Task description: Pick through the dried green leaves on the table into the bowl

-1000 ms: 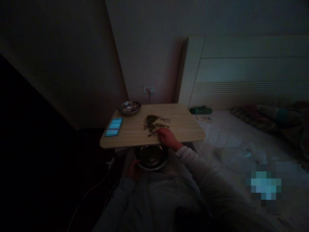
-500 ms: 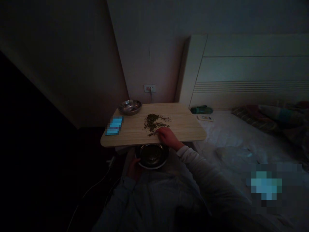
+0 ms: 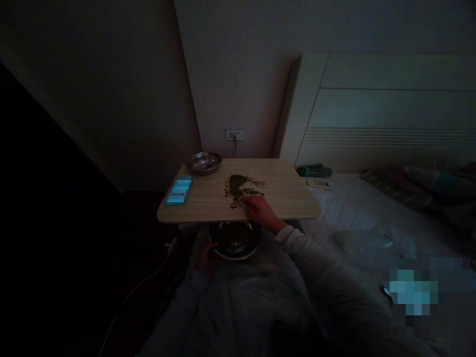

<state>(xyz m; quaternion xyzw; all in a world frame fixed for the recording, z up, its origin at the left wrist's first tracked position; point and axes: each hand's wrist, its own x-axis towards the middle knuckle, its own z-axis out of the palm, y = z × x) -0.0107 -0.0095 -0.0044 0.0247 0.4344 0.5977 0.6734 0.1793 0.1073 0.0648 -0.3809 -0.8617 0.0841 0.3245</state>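
Observation:
On the light wooden table [image 3: 293, 198] lies a loose spread of small dark greenish grains [image 3: 237, 186], thinner towards the right. My right hand [image 3: 261, 212] rests at the table's near edge, fingers closed round a small thin tool [image 3: 236, 204] whose tip points left among the grains; its exact kind is too dim to make out. Below that edge, over my lap, sits a metal bowl [image 3: 236, 257]. My left hand [image 3: 208, 258] grips its left rim, the thumb over the edge. Some dark contents seem to lie inside, but shadow hides what they are.
A second metal bowl [image 3: 204, 164] stands at the table's back left corner, with a blurred-out lit screen [image 3: 178, 191] in front of it. To the right is a bed [image 3: 334, 208] with a green bottle [image 3: 315, 171] and a pale remote [image 3: 319, 184]. A white cable [image 3: 139, 286] hangs at left.
The view has shifted slightly. A few grains now lie by the tool's tip near the table's front edge. My left hand still holds the bowl in the same place.

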